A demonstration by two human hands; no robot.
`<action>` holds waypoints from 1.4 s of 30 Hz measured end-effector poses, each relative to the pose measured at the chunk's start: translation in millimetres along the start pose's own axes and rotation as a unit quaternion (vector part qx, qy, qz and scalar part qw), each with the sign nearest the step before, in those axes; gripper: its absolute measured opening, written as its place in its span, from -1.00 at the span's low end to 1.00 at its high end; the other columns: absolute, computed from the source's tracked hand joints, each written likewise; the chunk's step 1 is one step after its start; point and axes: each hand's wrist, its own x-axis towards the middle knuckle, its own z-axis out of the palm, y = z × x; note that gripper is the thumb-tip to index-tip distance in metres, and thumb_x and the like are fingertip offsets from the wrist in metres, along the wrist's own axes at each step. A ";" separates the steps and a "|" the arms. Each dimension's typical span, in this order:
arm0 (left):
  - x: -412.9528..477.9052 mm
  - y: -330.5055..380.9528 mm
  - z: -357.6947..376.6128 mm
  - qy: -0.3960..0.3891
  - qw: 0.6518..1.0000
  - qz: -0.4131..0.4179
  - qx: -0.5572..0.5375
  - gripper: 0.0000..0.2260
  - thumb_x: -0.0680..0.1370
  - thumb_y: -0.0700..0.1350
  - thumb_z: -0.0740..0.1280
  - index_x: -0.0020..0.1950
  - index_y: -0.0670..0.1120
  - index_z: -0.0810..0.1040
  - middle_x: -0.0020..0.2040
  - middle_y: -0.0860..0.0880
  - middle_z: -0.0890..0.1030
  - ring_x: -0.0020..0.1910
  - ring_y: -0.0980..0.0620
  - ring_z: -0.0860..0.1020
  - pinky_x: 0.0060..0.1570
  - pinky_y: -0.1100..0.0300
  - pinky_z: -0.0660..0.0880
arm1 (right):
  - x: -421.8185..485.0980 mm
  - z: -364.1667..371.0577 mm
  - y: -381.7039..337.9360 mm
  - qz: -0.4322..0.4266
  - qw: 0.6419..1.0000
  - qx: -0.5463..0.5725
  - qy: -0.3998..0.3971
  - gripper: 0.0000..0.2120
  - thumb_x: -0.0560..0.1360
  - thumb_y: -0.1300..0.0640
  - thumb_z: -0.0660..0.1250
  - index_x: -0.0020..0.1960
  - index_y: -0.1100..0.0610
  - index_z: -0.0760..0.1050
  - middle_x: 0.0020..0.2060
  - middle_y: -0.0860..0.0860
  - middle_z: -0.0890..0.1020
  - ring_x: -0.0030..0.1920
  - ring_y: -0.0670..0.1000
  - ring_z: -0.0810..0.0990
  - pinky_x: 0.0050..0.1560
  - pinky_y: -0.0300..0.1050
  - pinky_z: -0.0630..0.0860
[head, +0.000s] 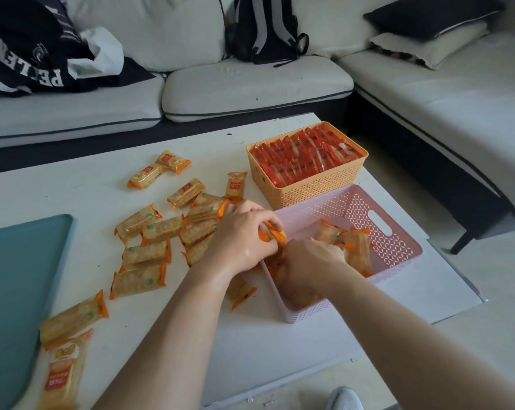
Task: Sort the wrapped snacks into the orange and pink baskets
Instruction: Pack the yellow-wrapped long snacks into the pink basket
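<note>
A cracker packet lies nearest, at the table's near-left edge, its long axis running near to far. The left hand pinches an orange-ended packet at the pink basket's left rim. The right hand reaches inside among packets there; its grip is hidden. Loose packets lie scattered to the left. Far right, the orange basket holds red packets in rows.

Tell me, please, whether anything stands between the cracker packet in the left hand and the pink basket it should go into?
Nothing visible does. The left hand holds the cracker packet right at the pink basket near-left rim, and the basket is open-topped. The right hand is already inside, beside the drop spot, not across it.
</note>
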 end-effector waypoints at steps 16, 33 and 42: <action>3.7 4.3 1.4 0.035 0.999 0.018 -0.035 -0.71 0.48 0.01 0.37 0.19 0.19 0.58 0.19 0.13 0.43 0.23 -0.03 0.33 0.16 0.18 0.25 | 11.1 -19.9 26.2 0.031 0.950 0.286 0.123 -0.92 0.42 0.14 0.47 -0.09 0.11 0.65 -0.20 0.02 0.68 -0.21 -0.03 0.60 -0.29 -0.16 0.51; 11.9 21.0 21.9 0.083 0.996 0.000 0.020 -0.94 0.51 0.13 0.43 -0.10 0.20 0.61 0.14 0.12 0.51 0.16 -0.06 0.39 0.24 0.02 0.33 | -10.2 -38.5 63.0 0.137 0.985 -0.023 0.100 -0.61 0.41 -0.02 0.43 0.20 0.03 0.51 0.12 0.05 0.58 0.11 0.14 0.58 -0.13 -0.07 0.42; 14.2 15.7 23.9 0.083 0.996 0.009 -0.034 -0.88 0.50 0.11 0.43 0.00 0.15 0.64 0.12 0.12 0.50 0.18 -0.05 0.43 0.22 0.03 0.38 | -15.0 -40.4 68.9 0.094 0.995 -0.036 -0.002 -0.73 0.32 -0.13 0.53 -0.06 -0.04 0.61 -0.19 -0.09 0.63 -0.14 0.02 0.62 -0.17 -0.13 0.56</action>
